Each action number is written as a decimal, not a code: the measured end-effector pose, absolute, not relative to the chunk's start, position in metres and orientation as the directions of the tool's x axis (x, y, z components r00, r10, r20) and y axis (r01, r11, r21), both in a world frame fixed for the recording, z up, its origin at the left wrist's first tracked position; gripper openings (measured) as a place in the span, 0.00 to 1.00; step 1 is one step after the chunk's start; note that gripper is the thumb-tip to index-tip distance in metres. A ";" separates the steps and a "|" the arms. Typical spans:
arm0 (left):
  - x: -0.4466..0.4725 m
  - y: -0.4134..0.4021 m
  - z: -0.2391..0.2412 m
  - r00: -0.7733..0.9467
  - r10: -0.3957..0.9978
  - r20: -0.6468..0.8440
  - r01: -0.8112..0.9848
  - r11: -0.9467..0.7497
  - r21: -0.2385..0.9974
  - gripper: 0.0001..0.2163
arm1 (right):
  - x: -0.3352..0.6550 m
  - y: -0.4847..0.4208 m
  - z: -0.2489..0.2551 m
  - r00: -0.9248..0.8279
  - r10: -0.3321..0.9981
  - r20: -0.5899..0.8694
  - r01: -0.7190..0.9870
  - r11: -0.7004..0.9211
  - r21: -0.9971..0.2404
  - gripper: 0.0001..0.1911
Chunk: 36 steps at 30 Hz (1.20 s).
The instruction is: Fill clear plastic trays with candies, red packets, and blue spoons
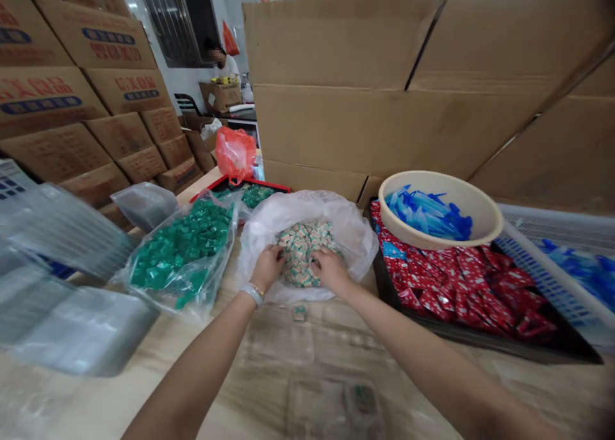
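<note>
A white plastic bag [355,238] lies opened out in the middle of the table, full of small beige-and-green packets [302,248]. My left hand [268,267] is at the left side of the heap, its fingers bent together among the packets. On the right side, my right hand [330,270] touches the heap with thumb and fingers drawn together. What either hand pinches is too small to make out. One loose packet [300,313] lies on the table in front of the bag. Nearer to me is a clear plastic tray [317,405] with a greenish packet in its right compartment.
To the left are a clear bag of green packets [185,251] and stacked clear trays [91,325]. On the right, a cream basin [487,219] of blue sachets rests over red packets [461,286] in a black tray. Cardboard [346,126] stands behind. Far back is another person [230,65].
</note>
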<state>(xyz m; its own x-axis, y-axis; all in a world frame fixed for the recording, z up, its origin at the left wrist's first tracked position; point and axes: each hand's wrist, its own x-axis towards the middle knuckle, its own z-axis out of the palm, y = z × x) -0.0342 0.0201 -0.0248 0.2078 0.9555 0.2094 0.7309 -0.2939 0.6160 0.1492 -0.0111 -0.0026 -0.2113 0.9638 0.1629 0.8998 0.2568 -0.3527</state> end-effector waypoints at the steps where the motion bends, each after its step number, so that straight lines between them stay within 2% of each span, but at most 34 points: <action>1: -0.034 0.021 -0.025 0.207 0.954 0.217 0.729 -0.298 0.616 0.09 | 0.146 -0.011 -0.001 -0.220 0.958 0.186 0.892 0.274 -0.360 0.08; 6: -0.031 0.017 -0.021 0.231 0.938 0.260 0.689 -0.346 0.636 0.09 | 0.127 -0.005 0.001 -0.261 0.925 0.275 0.810 0.365 -0.459 0.10; 9: -0.026 0.010 -0.018 0.244 0.927 0.285 0.552 -0.374 0.745 0.09 | 0.125 -0.002 -0.006 -0.235 0.917 0.323 0.729 0.386 -0.565 0.16; 11: -0.022 0.006 -0.019 0.231 0.933 0.276 0.439 -0.353 0.826 0.09 | 0.128 -0.001 -0.012 -0.211 0.922 0.325 0.673 0.378 -0.635 0.15; 18: -0.013 0.006 -0.031 0.187 0.963 0.192 0.279 -0.239 0.930 0.08 | 0.140 -0.001 -0.026 -0.097 0.981 0.168 0.494 0.194 -0.847 0.10; 21: -0.013 0.007 -0.032 0.209 0.968 0.143 0.237 -0.191 0.953 0.10 | 0.141 0.001 -0.029 -0.058 0.994 0.096 0.425 0.111 -0.898 0.08; 24: -0.014 0.007 -0.031 0.218 0.973 0.081 0.142 -0.114 0.983 0.12 | 0.142 0.003 -0.031 -0.053 0.994 0.092 0.416 0.106 -0.903 0.06; 27: -0.013 0.007 -0.030 0.213 0.976 0.040 0.057 -0.053 0.997 0.12 | 0.143 0.001 -0.032 -0.055 0.984 0.169 0.443 0.176 -0.879 0.10; 31: -0.008 0.010 -0.035 0.157 0.985 0.071 0.122 -0.091 0.988 0.11 | 0.140 -0.004 -0.031 -0.157 0.950 0.271 0.551 0.312 -0.774 0.15; 36: -0.003 0.014 -0.043 0.094 0.993 0.077 0.177 -0.093 0.980 0.10 | 0.133 -0.006 -0.028 -0.146 0.948 0.282 0.667 0.305 -0.679 0.14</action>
<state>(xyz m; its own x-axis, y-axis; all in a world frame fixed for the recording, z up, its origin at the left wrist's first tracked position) -0.0034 0.0136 -0.0427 0.0938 0.9926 0.0771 0.1773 -0.0928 0.9798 0.1334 -0.0063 -0.0282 -0.1463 0.9481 0.2824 0.6673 0.3053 -0.6793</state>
